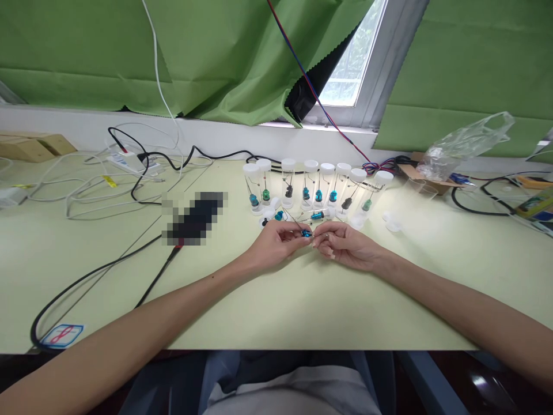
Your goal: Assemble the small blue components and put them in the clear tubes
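Note:
Above the table, my left hand (280,242) pinches a small shiny blue part with a thin wire (306,233) between thumb and fingers. My right hand (345,245) meets it from the right, fingertips pressed together at the part's right end; what they grip is too small to name. Just behind the hands lie a clear tube with a blue part (317,215), a teal part (279,215) and a small black part (265,222). Several upright clear tubes with white caps (288,181) stand in a row beyond, each holding a coloured part on a wire.
Loose white caps (393,222) lie right of the hands. A pixelated dark object (194,219) with a black cable (158,279) is at the left. A power strip (132,162) sits among cables at the back left; a clear plastic bag (466,144) is at the back right.

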The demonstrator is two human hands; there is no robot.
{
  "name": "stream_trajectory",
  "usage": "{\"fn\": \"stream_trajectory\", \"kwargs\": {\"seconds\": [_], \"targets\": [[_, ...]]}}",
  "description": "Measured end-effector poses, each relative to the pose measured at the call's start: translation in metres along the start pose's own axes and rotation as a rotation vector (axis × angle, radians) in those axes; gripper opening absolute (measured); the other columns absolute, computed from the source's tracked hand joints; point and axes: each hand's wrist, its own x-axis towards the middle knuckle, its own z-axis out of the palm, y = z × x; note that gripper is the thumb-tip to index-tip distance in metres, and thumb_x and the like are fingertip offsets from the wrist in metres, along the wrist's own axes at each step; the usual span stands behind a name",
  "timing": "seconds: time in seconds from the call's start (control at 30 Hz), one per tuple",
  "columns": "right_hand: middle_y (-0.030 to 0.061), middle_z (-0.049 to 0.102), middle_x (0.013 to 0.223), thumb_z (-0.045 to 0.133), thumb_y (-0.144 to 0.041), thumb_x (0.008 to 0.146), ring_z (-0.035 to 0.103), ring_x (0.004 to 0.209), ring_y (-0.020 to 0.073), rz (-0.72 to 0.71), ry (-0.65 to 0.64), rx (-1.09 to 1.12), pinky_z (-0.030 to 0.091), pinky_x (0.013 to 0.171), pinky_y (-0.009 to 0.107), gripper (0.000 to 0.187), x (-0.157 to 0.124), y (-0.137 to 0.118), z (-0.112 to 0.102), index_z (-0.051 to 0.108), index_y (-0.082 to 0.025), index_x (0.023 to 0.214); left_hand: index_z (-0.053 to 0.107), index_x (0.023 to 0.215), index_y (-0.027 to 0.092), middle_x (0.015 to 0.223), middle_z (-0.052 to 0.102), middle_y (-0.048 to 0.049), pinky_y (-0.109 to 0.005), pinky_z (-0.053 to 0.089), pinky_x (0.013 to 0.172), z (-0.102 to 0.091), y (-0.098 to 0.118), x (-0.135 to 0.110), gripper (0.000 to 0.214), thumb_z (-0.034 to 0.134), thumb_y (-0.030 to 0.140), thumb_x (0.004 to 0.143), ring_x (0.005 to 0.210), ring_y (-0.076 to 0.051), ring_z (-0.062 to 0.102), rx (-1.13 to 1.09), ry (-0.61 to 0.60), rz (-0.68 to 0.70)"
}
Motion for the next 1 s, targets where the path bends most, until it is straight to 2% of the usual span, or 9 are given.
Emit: {"fn": "stream_trajectory", "kwargs": {"seconds": [0.3,0.7,0.87,1.0], "targets": [[0.0045,0.074,0.088,0.082,-0.030,0.078,0.054,0.060,0.0077,-0.067,0.019,-0.120,0.046,0.059,0.023,0.024,0.0026,-0.0001,0.0035,0.075,-0.019,0.098,0.075,0.097,0.011,0.052,0.050,0.0035,-0.023,0.028,0.047,0.0018,0.0003,-0.0005,0.032,0.068,0.039,0.081,0.048,-0.007,0.036,0.036,0.024,0.003],[0.0023,0.071,0.079,0.085,-0.032,0.073,0.054,0.057,0.0087,-0.119,0.133,-0.176,0.045,0.056,0.025,0.025,0.0047,-0.0019,0.0076,0.074,-0.019,0.090,0.075,0.092,0.012,0.058,0.052,0.0023,-0.023,0.028,0.048,0.0029,-0.0026,0.0001,0.032,0.071,0.041,0.079,0.052,-0.008,0.036,0.086,0.104,-0.005],[0.0012,0.068,0.075,0.085,-0.032,0.073,0.055,0.057,0.0097,-0.150,0.162,-0.233,0.046,0.055,0.026,0.024,0.0054,-0.0015,0.0079,0.074,-0.018,0.089,0.075,0.092,0.013,0.071,0.063,-0.0025,-0.025,0.034,0.055,0.0027,-0.0047,0.0002,0.031,0.069,0.041,0.081,0.060,-0.011,0.045,0.132,0.114,0.011],[0.0009,0.067,0.074,0.084,-0.033,0.074,0.055,0.058,0.0100,-0.171,0.202,-0.303,0.046,0.057,0.027,0.023,0.0052,-0.0008,0.0072,0.075,-0.018,0.089,0.075,0.091,0.013,0.075,0.066,-0.0037,-0.024,0.034,0.054,0.0034,-0.0041,0.0001,0.031,0.068,0.042,0.082,0.060,-0.011,0.046,0.152,0.118,0.023]]}}
